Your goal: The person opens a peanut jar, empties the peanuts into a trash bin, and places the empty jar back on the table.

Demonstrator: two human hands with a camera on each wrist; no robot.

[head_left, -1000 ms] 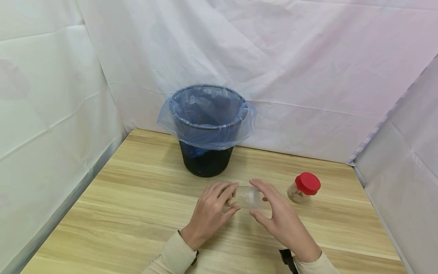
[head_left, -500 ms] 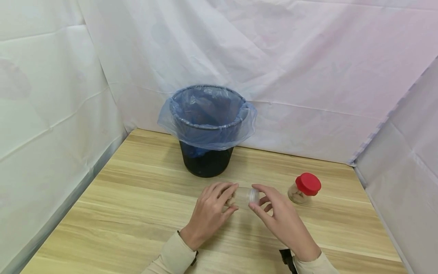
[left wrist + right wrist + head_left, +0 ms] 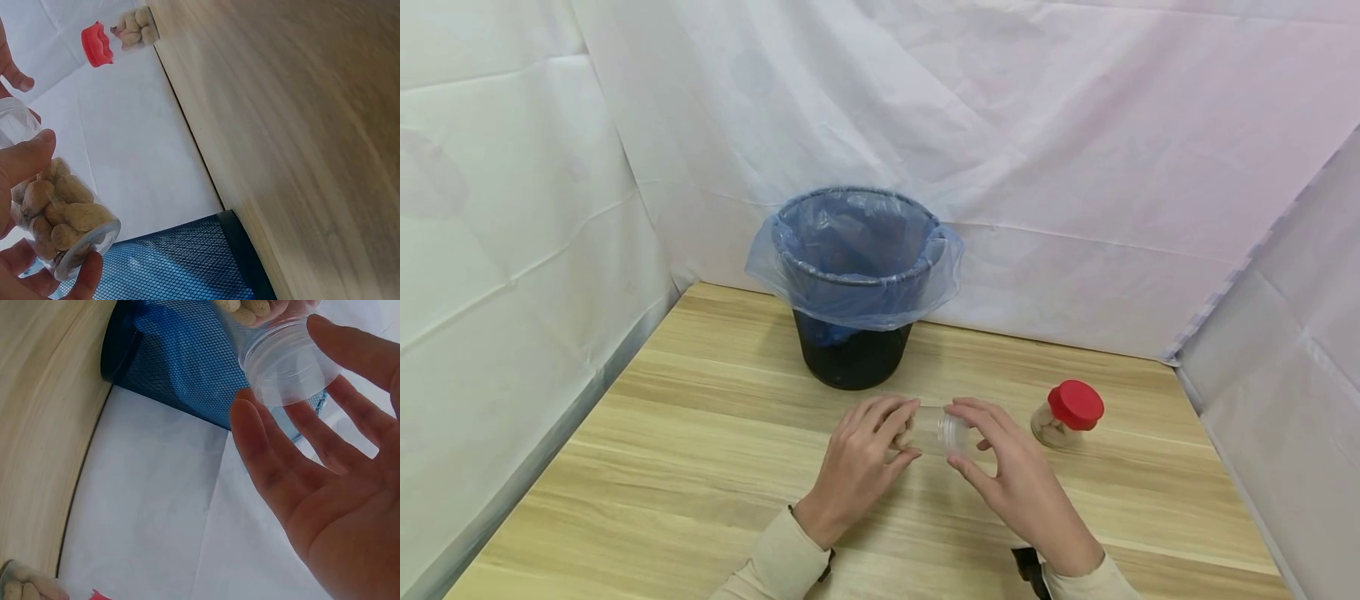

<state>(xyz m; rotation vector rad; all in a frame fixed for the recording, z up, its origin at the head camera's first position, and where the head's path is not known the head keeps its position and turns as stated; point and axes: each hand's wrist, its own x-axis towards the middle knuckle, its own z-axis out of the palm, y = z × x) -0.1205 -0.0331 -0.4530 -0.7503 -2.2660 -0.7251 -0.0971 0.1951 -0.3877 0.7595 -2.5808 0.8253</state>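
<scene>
Held sideways above the table is a clear jar (image 3: 930,431) with a clear screw lid (image 3: 956,434). Tan, lumpy pieces that look like peanuts in their shells (image 3: 59,209) lie at its base end. My left hand (image 3: 855,457) grips that base end, thumb on one side and fingers on the other. Around the lid at the opposite end curve the thumb and fingers of my right hand (image 3: 1018,471); in the right wrist view, the thumb overlaps the lid's edge. A second jar (image 3: 1051,427) with a red lid (image 3: 1077,405) stands upright to the right, holding similar pieces.
A black mesh bin (image 3: 850,358) stands behind the hands, with a blue plastic bag (image 3: 868,304) folded over its rim. White cloth (image 3: 1045,167) hangs behind and at both sides of the wooden table (image 3: 662,467).
My right hand's fingers closed in on the lid half a second ago, and have since shifted and spread slightly around it. My left hand and the jar have hardly moved.
</scene>
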